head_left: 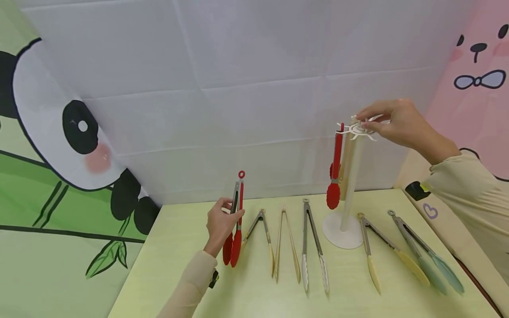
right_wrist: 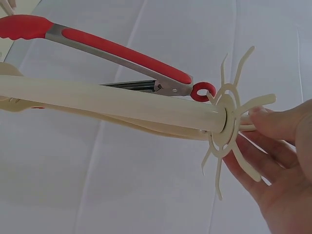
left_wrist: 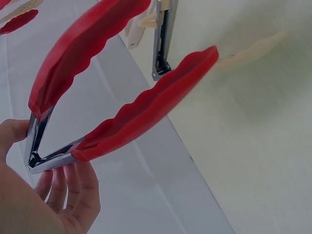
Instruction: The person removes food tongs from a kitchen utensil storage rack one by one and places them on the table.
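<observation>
**Red-headed tongs [head_left: 236,248] up in the left hand [head_left: 221,222], the right hand [head_left: 401,123] on the utensil rack [head_left: 351,185]**

From where I stand, with twelve o'clock towards the wall behind the bench [head_left: 171,251], the red-headed tongs are in the air over the bench's near-left part, ring end up, red heads down and spread apart. The left hand grasps them from about nine o'clock, its thumb against one arm and its fingers against the other.

The white utensil rack stands upright, its crown at two o'clock from those tongs. The right hand comes in from three o'clock and pinches the top of that crown between thumb and fingers. A second red pair [head_left: 334,187] hangs by its ring from a hook at the crown's nine o'clock; a beige utensil [head_left: 347,170] hangs close beside the pole.

On the bench, at roughly eight to nine o'clock from the rack's foot and working outward, lie steel tongs [head_left: 305,247], slim wooden tongs [head_left: 278,247] and pale-yellow-tipped tongs [head_left: 272,256]. Towards four o'clock lie larger yellow-tipped tongs [head_left: 372,269], then teal-tipped tongs [head_left: 427,267]. All five are splayed open.

A white sheet [head_left: 246,115] covers the wall at twelve, with a panda print [head_left: 43,97] at ten and a pink panel [head_left: 481,115] at two.
</observation>
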